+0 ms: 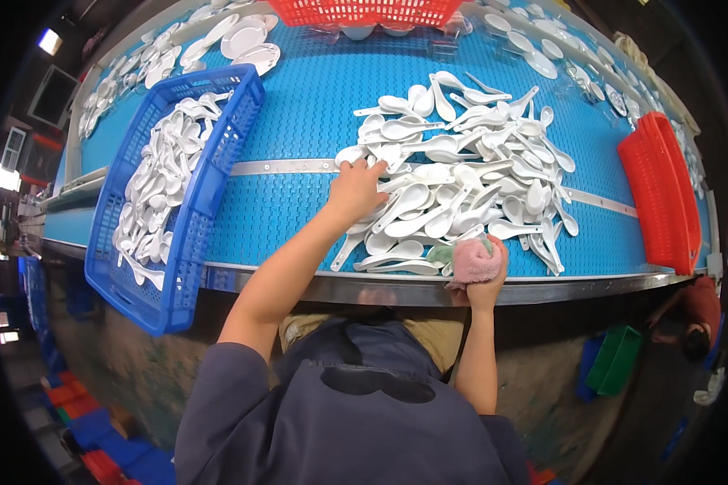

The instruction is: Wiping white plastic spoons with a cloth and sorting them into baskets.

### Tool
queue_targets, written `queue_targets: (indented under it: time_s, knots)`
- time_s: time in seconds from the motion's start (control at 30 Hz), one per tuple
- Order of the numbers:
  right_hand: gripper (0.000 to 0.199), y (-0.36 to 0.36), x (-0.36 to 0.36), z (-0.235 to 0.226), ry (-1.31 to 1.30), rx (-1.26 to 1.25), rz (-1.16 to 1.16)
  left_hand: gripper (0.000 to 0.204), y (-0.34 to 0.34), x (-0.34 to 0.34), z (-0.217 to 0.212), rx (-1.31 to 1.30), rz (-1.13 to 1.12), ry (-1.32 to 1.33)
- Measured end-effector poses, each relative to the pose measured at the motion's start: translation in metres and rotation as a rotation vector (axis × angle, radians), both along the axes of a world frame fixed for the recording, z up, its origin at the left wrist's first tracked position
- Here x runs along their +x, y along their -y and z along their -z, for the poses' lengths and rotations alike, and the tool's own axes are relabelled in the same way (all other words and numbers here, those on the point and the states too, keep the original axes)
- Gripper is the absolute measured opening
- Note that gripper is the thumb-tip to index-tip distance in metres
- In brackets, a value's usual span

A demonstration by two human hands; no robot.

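- The blue crate (188, 212) lies left of the spoon pile (461, 182), tilted over the bench (299, 105) edge; it is already loaded with white spoons, likely kept close for dropping in.
- The left hand (354, 190) reaches to the pile's left edge, its fingers (364, 167) spread and pressing on a spoon (356, 153) there, not yet closed round it.
- The pile itself sprawls across the blue bench, spoons heaped loosely and crossing each other.
- The right hand (487, 279) sits at the pile's near edge, by the bench's metal rim, fingers clenched on a pink cloth (473, 263), seemingly held ready for wiping; something green peeks out beside it.
- A red crate (663, 194) stands on edge right of the pile.
- Another red crate (364, 11) sits behind the pile.
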State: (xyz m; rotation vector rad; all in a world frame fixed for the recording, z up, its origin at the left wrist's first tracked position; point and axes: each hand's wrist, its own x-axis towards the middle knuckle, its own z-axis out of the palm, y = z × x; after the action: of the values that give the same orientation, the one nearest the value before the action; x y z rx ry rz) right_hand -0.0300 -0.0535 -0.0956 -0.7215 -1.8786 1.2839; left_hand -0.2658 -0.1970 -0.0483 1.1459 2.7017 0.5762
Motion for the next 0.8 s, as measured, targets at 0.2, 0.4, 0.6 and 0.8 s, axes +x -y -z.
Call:
queue_targets:
  time_s: [0.2, 0.4, 0.6, 0.8]
  knots:
    - [0.050, 0.002, -0.005, 0.001, -0.029, -0.070, -0.001, 0.053, 0.045, -0.019, 0.017, 0.093, 0.030, 0.032]
    - [0.048, 0.001, -0.007, -0.001, 0.012, -0.046, -0.003, 0.034, 0.109, -0.029, 0.015, 0.600, -0.394, 1.047]
    - [0.050, 0.002, -0.008, -0.002, 0.011, -0.017, -0.031, 0.036, 0.123, -0.024, 0.012, 0.863, -0.526, 1.159]
    - [0.050, 0.003, -0.010, -0.002, -0.005, -0.008, -0.026, 0.038, 0.116, -0.021, 0.009, 0.949, -0.506, 1.299]
